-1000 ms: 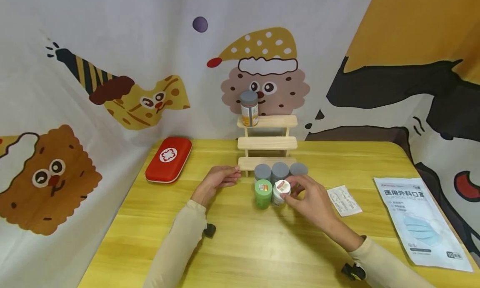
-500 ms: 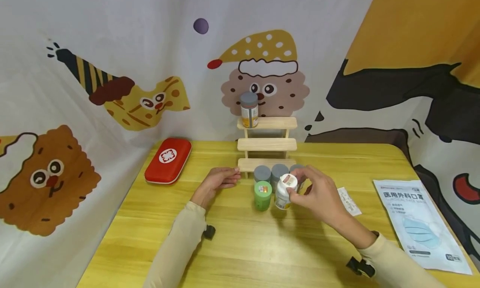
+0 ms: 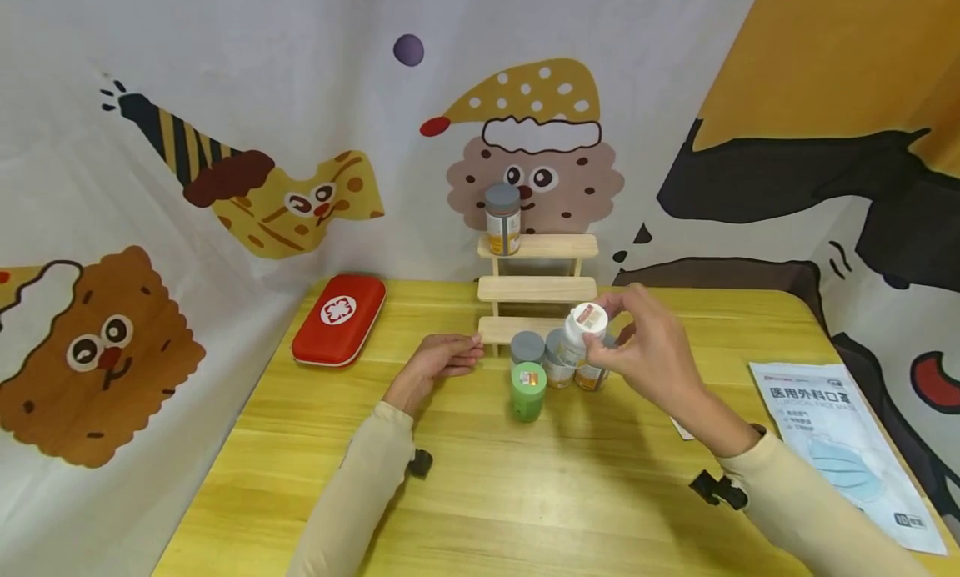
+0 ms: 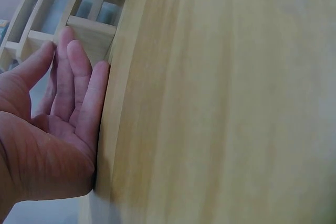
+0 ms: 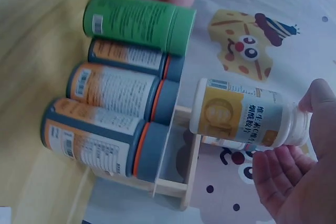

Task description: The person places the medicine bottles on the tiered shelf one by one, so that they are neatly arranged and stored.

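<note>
My right hand (image 3: 654, 348) pinches a white pill bottle (image 3: 576, 343) near its cap, thumb on one side and fingers on the other. In the right wrist view the yellow-and-white label shows, and the bottle is raised off the table, overlapping the grey-capped bottles in the head view. At the left end of a three-step wooden rack (image 3: 537, 289), my left hand (image 3: 442, 358) holds the lowest step between thumb and fingertips. In front of the rack stand several grey-capped bottles (image 5: 115, 93) and a green bottle (image 3: 527, 398). Another grey-capped bottle (image 3: 503, 223) is on the top step.
A red first-aid case (image 3: 339, 320) lies at the table's back left. To the right lies a face mask packet (image 3: 840, 452). My right forearm mostly covers a small white packet (image 3: 682, 429). Behind the table (image 3: 480, 494) hangs a printed cartoon cloth (image 3: 420, 185).
My right hand has lifted the white pill bottle from beside the green bottle and moved it up toward the rack. The left hand has kept its place.
</note>
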Tool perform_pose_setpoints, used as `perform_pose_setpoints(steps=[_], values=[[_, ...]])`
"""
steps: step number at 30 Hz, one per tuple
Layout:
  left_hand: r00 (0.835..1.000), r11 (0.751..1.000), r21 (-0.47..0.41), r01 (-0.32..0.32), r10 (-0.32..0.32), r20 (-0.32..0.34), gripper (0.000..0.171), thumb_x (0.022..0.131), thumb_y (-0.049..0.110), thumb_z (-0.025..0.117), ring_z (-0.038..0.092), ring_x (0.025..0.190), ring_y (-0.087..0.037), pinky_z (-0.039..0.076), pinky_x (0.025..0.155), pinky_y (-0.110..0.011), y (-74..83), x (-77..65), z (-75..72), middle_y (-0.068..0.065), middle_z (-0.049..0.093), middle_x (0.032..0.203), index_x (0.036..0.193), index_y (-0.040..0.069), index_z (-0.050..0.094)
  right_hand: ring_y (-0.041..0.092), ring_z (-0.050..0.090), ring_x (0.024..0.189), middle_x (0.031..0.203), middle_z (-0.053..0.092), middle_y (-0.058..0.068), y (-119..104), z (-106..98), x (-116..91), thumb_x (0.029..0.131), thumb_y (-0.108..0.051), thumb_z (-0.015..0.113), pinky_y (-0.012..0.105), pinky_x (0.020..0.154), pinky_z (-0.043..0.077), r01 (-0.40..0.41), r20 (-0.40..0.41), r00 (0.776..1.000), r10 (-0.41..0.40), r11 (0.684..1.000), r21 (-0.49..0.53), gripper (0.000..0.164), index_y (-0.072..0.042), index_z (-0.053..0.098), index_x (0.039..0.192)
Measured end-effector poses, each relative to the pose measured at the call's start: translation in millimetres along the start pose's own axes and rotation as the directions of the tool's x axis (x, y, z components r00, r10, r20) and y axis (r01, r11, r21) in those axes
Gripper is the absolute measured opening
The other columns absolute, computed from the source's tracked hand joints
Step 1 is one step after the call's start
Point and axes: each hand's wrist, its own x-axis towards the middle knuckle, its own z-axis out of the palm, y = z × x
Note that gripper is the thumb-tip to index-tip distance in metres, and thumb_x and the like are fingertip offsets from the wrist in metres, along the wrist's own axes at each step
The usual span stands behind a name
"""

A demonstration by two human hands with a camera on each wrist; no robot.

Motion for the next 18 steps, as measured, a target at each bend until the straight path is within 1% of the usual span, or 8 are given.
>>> perform_pose_setpoints(steps=[3,7,11,13,16,18], values=[[1.000,1.000,-0.003,0.003,-0.003,0.000,0.037,0.101,0.031,0.076,0.077,0.080,-0.006,0.066,0.079,-0.026,-1.5,-0.4,-0.3,0.004,0.082,0.091,0.123,0.002,0.075,0.013,0.062,0.085,0.097,0.066,0.005,2,2,10,0.076,-0.009,0.082,0.012,0.060,0.053,0.029,-0.025,0.999,-0.028,1.000,0.006,0.037,-0.003,0.069,0.110],[1.000,1.000,-0.011,0.006,-0.006,-0.002,0.035,0.100,0.031,0.076,0.077,0.079,-0.006,0.066,0.079,-0.026,-2.3,-0.8,-1.0,0.004,0.082,0.091,0.120,0.002,0.076,0.017,0.064,0.088,0.099,0.066,0.009,6,5,25,0.077,-0.006,0.081,0.007,0.063,0.052,0.042,-0.078,0.996,-0.038,0.998,0.038,0.036,0.000,0.069,0.110],[1.000,1.000,-0.019,0.013,-0.013,-0.006,0.034,0.099,0.032,0.077,0.077,0.079,-0.007,0.066,0.080,-0.026,-2.0,1.7,-1.0,0.003,0.082,0.091,0.119,0.003,0.077,0.018,0.067,0.089,0.101,0.067,0.012,14,10,43,0.078,-0.005,0.079,0.005,0.068,0.054,0.064,-0.136,0.989,-0.057,0.997,0.047,0.034,0.003,0.069,0.109],[1.000,1.000,-0.018,0.012,-0.012,-0.006,0.036,0.099,0.032,0.078,0.077,0.079,-0.007,0.066,0.080,-0.027,-1.8,3.3,-0.9,0.003,0.082,0.091,0.120,0.003,0.077,0.022,0.068,0.090,0.102,0.066,0.015,18,12,53,0.080,-0.004,0.079,0.005,0.069,0.054,0.076,-0.152,0.986,-0.066,0.995,0.062,0.033,0.004,0.069,0.110],[1.000,1.000,-0.012,0.010,-0.010,-0.005,0.039,0.099,0.034,0.078,0.077,0.079,-0.006,0.066,0.080,-0.027,-1.7,4.5,-0.9,0.003,0.082,0.092,0.122,0.003,0.076,0.025,0.069,0.097,0.106,0.065,0.018,23,17,66,0.083,-0.003,0.079,0.003,0.070,0.053,0.075,-0.164,0.985,-0.058,0.992,0.103,0.032,0.005,0.068,0.112],[1.000,1.000,-0.010,0.012,-0.012,-0.005,0.041,0.099,0.035,0.078,0.077,0.079,-0.006,0.066,0.080,-0.027,-1.5,4.2,-1.2,0.003,0.082,0.092,0.123,0.003,0.075,0.025,0.067,0.101,0.108,0.064,0.018,25,20,75,0.084,-0.003,0.079,0.005,0.071,0.055,0.062,-0.169,0.985,-0.039,0.989,0.134,0.032,0.004,0.068,0.114]])
